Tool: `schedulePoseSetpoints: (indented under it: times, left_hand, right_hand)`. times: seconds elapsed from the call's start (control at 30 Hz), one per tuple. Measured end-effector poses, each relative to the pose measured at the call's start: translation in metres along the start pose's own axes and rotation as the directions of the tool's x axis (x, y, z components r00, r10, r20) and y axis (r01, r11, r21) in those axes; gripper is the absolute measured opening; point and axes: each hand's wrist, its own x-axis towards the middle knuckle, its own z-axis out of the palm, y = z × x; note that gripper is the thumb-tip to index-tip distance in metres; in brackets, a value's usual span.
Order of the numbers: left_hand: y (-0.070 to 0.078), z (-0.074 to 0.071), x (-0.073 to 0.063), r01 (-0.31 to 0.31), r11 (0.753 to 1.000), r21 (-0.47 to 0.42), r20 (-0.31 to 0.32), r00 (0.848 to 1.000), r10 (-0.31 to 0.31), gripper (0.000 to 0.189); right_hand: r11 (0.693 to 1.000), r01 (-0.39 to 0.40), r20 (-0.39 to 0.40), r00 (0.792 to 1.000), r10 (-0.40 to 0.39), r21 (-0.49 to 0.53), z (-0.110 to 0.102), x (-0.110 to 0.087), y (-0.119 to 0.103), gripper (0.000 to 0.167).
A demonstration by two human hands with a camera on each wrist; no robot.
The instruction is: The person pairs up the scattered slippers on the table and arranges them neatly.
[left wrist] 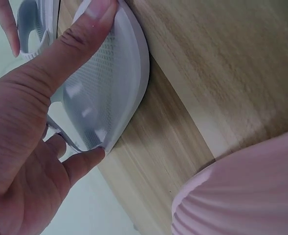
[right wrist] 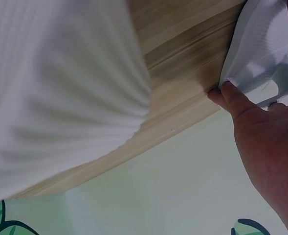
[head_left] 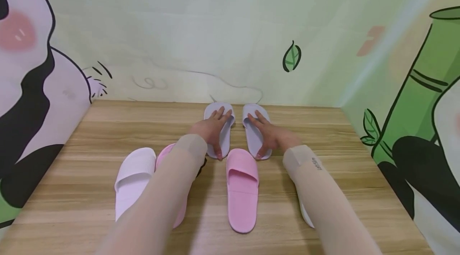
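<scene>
Two pale lavender-grey slippers lie side by side on the wood-look floor, toes toward the wall. My left hand (head_left: 210, 129) spans the left grey slipper (head_left: 225, 143), fingers spread over its strap end and thumb at its heel. In the left wrist view the thumb (left wrist: 80, 44) presses the heel rim and a fingertip touches the edge near the strap. My right hand (head_left: 271, 133) spans the right grey slipper (head_left: 252, 137) the same way, its thumb at the heel. In the right wrist view extended fingers (right wrist: 236, 100) touch that slipper's edge.
A pink slipper (head_left: 242, 203) lies between the forearms. Left of it are a white ribbed slipper (head_left: 131, 183) and another pink slipper (head_left: 164, 153), partly under the left sleeve. The right sleeve mostly hides a white slipper (head_left: 305, 211). A painted wall (head_left: 248, 47) borders the floor (head_left: 172, 117).
</scene>
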Motion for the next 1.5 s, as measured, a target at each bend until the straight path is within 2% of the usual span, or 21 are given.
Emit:
schedulePoseSetpoints:
  times: [0.27,0.73,1.0,1.5]
  left_hand:
    - [0.004,0.001,0.001,0.005,1.000,-0.004,0.013,1.000,-0.005,0.151]
    - [0.003,0.001,-0.001,0.015,1.000,0.025,0.007,1.000,-0.015,0.151]
    - [-0.001,0.004,0.001,0.016,1.000,0.024,0.010,1.000,-0.017,0.153]
    - [-0.001,0.006,0.003,-0.008,0.999,0.054,-0.025,1.000,0.009,0.156]
  right_hand:
    - [1.000,0.024,-0.013,1.000,-0.024,-0.004,0.001,0.002,-0.004,0.141]
    - [1.000,0.018,-0.012,1.000,-0.018,-0.009,0.003,0.003,-0.014,0.140]
    - [0.999,0.050,-0.027,0.998,-0.051,-0.019,0.005,0.004,-0.018,0.141]
    - [0.999,0.050,-0.042,0.998,-0.050,0.005,0.007,0.008,-0.022,0.145]
